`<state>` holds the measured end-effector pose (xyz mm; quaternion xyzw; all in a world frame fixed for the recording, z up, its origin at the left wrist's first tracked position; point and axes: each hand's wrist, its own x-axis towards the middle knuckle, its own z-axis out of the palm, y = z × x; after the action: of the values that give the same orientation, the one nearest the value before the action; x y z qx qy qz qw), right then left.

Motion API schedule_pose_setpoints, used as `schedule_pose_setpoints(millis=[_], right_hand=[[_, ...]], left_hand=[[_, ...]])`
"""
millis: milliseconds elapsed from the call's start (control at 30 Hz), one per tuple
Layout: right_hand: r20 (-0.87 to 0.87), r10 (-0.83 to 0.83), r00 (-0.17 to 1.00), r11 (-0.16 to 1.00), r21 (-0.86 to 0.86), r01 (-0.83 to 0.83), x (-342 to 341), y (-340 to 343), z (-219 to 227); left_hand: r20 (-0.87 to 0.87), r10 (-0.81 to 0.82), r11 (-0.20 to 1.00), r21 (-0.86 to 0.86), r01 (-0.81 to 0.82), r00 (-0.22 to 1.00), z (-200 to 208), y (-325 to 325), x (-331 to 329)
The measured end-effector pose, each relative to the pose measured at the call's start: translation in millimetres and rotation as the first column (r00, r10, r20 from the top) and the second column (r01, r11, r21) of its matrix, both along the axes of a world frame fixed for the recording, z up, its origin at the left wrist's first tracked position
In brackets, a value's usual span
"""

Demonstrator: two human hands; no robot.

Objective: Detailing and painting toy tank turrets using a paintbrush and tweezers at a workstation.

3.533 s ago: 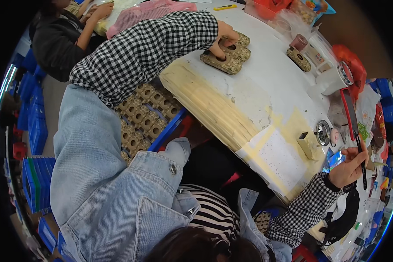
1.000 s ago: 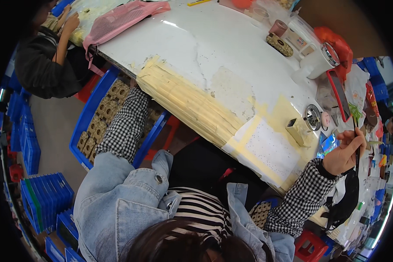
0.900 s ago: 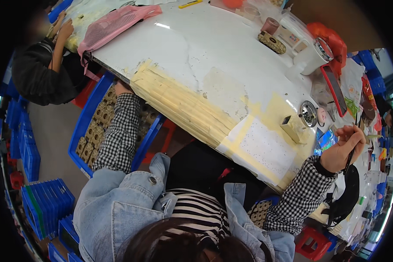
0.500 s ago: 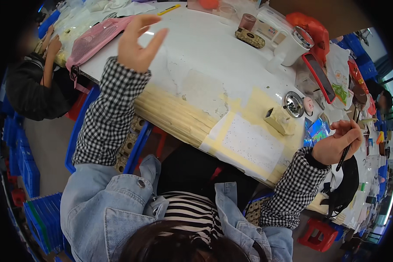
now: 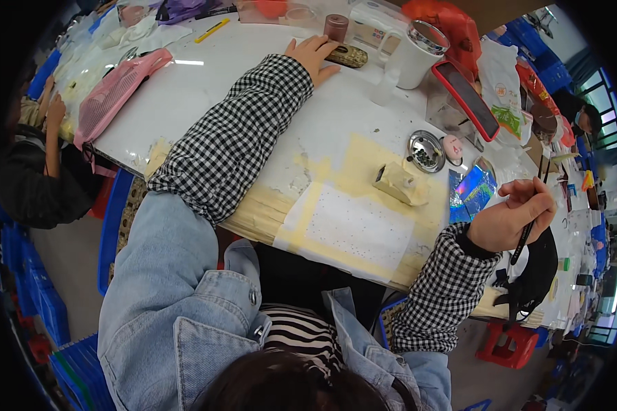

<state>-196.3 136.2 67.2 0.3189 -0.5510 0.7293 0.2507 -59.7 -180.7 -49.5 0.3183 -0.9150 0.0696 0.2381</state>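
Note:
My left hand [image 5: 312, 58] reaches far across the white table, fingers stretched and thumb apart. Its fingertips are at the left end of a speckled brown oblong piece [image 5: 349, 56], beside a small brownish cylinder [image 5: 336, 27]. Whether they touch the piece is hard to tell. At the right, my right hand [image 5: 514, 218] is closed round slim black tweezers [image 5: 519, 246], points upward. Between the arms lies a white sheet dotted with tiny specks [image 5: 360, 226]. Behind it sit a yellowish block [image 5: 399, 183] and a round metal dish [image 5: 426, 152] with small dark bits.
A white mug [image 5: 418, 58], a red-cased phone [image 5: 466, 101] and plastic bags crowd the back right. Shiny blue foil [image 5: 469, 192] and a black cloth item [image 5: 533, 277] lie near my right hand. A pink mesh pouch [image 5: 120, 96] is at the left, near another person.
My left hand has moved forward and right, from above the table's left side to the speckled piece. My right hand keeps the tweezers. The whole view has shifted slightly.

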Motion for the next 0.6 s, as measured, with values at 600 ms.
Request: schedule_pose_setpoints(millis=[600], right_hand=[[-0.071,0.004,0.997,0.999,0.049,-0.001,2,-4,-3]], left_hand=[[0.021,0.050,0.973,0.226,-0.053,0.999,25,11,8]])
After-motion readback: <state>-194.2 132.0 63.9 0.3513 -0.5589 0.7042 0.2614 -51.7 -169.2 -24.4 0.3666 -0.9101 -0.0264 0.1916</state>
